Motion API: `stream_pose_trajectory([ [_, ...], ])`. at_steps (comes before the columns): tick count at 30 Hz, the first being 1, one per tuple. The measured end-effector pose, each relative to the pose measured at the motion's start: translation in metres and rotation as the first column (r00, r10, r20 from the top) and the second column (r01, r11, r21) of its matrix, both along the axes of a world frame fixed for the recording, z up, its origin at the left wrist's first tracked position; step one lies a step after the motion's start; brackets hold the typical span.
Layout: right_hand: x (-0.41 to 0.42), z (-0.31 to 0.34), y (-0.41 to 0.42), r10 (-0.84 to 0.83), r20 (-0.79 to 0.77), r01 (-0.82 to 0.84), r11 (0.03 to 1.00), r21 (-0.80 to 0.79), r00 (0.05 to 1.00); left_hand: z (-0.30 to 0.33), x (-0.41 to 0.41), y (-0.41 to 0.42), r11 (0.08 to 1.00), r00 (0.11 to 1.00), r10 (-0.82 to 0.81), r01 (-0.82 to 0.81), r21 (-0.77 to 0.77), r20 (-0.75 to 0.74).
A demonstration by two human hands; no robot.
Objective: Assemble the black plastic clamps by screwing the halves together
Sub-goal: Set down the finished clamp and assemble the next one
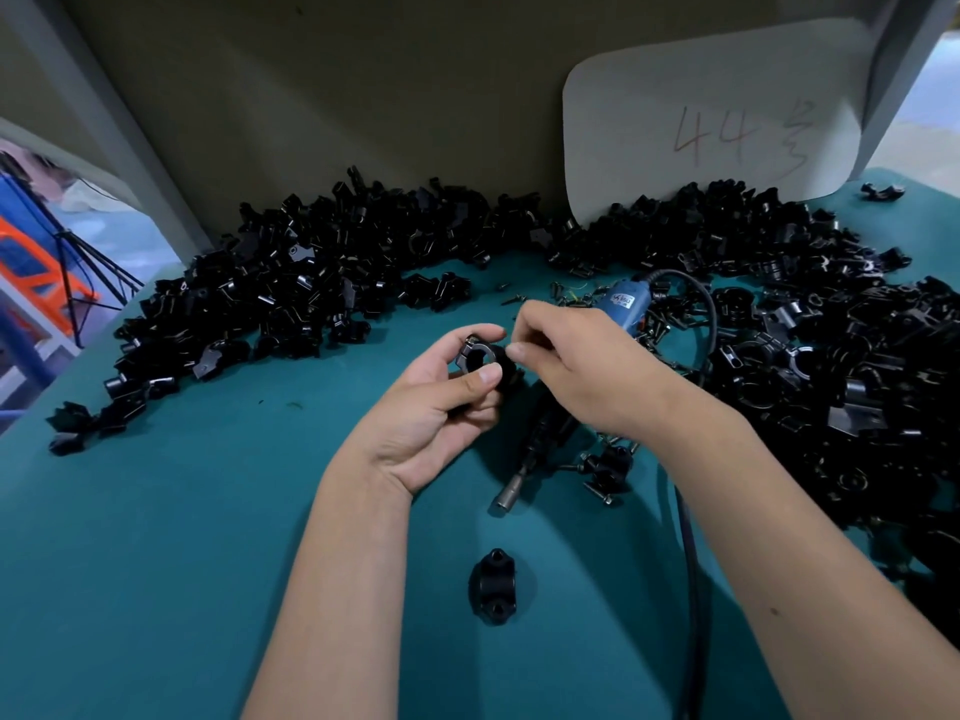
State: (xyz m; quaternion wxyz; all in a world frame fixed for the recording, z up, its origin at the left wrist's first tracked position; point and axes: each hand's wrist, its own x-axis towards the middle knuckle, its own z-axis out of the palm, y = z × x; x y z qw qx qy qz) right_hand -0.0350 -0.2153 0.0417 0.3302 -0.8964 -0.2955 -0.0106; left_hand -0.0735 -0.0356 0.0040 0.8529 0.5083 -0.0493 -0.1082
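My left hand (441, 407) grips a black plastic clamp (483, 358) between thumb and fingers, above the middle of the teal table (182, 537). My right hand (576, 366) is just right of it, its fingertips pinched together at the clamp's edge; whatever small thing they pinch is too small to make out. A single black clamp half (493, 586) lies on the table nearer to me. A blue electric screwdriver (626, 304) lies under my right hand, its metal bit (511, 491) pointing toward me. Loose screws (566, 296) lie by the screwdriver.
Large heaps of black clamp parts (322, 283) ring the back and right (831, 366) of the table. The screwdriver's black cable (693, 563) runs along my right forearm. A white card marked "44" (717, 127) leans on the back wall. Another clamp with screws (608, 467) lies near the bit.
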Motion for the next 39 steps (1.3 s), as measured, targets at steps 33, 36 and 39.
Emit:
stream_pose_trajectory([
  [33,0.011,-0.017,-0.022,-0.68,-0.129,0.653,0.731,-0.198,0.722,0.003,0.006,-0.006,0.924,0.923,0.382,-0.381,0.039,-0.05],
  [36,0.01,-0.021,-0.011,-0.642,-0.244,0.645,0.76,-0.081,0.726,0.001,0.009,-0.008,0.904,0.9,0.428,-0.426,0.042,-0.085],
  [39,0.013,-0.022,-0.014,-0.577,-0.384,0.641,0.766,0.052,0.721,0.002,0.008,-0.007,0.893,0.885,0.449,-0.449,0.027,-0.122],
])
